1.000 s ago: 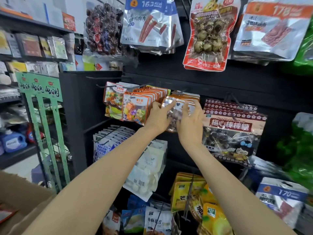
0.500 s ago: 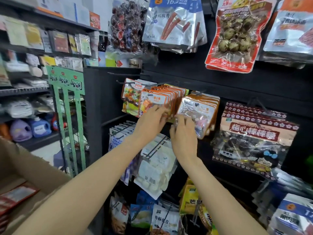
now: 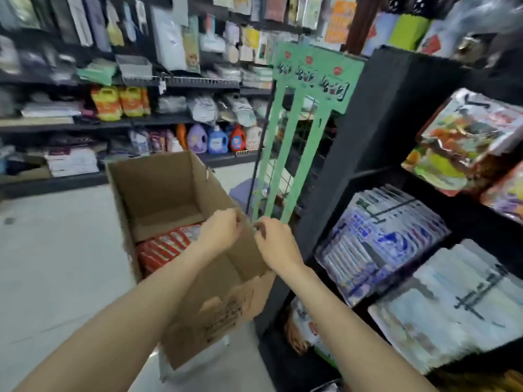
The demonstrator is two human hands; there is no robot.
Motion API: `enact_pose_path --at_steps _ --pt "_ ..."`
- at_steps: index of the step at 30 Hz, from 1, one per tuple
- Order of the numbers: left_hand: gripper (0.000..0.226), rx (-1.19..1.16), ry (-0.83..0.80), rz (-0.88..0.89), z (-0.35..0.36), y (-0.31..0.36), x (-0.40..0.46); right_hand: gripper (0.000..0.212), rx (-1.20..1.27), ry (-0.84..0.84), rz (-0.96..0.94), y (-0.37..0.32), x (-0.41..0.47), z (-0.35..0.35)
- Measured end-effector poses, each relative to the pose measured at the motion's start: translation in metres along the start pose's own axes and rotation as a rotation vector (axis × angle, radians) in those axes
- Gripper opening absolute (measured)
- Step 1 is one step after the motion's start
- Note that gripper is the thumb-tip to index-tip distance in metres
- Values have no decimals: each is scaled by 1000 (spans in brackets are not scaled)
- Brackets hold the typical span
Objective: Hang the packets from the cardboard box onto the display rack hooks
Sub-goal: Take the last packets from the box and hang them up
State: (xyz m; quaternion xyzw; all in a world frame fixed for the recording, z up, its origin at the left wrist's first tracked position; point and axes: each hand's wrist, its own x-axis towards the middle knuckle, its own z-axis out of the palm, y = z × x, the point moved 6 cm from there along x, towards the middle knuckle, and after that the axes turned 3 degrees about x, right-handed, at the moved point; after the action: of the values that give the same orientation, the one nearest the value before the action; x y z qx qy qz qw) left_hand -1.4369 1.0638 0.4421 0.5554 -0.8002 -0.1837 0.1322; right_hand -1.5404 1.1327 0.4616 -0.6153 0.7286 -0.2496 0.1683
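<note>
Hovering above the open cardboard box (image 3: 169, 193), both hands sit close together near its right wall. The left hand (image 3: 219, 232) has its fingers curled inward with nothing visible between them; the right hand (image 3: 276, 244) is likewise loosely curled and holds nothing I can make out, though motion blur hides the fingertips. The box is plain brown corrugated board, rectangular, flaps up, standing on the pale floor just beside the black display rack (image 3: 368, 137). Inside it, red glossy packets (image 3: 167, 246) stand on edge in one tight row running from lower left to upper right; blur keeps me from counting them. On the rack, one stack of blue-and-white packets (image 3: 382, 239) hangs from a hook, tilted.
</note>
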Motion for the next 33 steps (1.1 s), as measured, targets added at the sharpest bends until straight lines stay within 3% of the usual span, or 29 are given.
enact_pose_path --at_steps 5,9,14,18,20,24,28,31,33 --pt "26 -13 -108 -207 26 -123 69 24 -27 -270 20 -11 94 126" --pt "33 88 -282 -343 66 -201 119 52 -55 -440 123 2 153 213" --pt "75 226 -637 -341 118 -263 151 84 -80 -556 131 30 192 286" --pt "113 241 -769 -371 142 -291 152 102 -220 -651 41 48 210 333" --pt "119 258 -784 -367 148 -297 152 104 -286 -669 -17 51 212 345" --pt "115 235 -785 -357 146 -296 160 89 -436 -565 -97 53 211 341" --pt "84 204 -727 -396 143 -291 160 69 -559 -615 -118 51 204 329" --pt "47 162 -550 -446 132 -279 162 41 -455 -646 -16 45 195 309" --pt "34 50 -427 -445 117 -261 166 32 -261 -554 88 37 193 283"
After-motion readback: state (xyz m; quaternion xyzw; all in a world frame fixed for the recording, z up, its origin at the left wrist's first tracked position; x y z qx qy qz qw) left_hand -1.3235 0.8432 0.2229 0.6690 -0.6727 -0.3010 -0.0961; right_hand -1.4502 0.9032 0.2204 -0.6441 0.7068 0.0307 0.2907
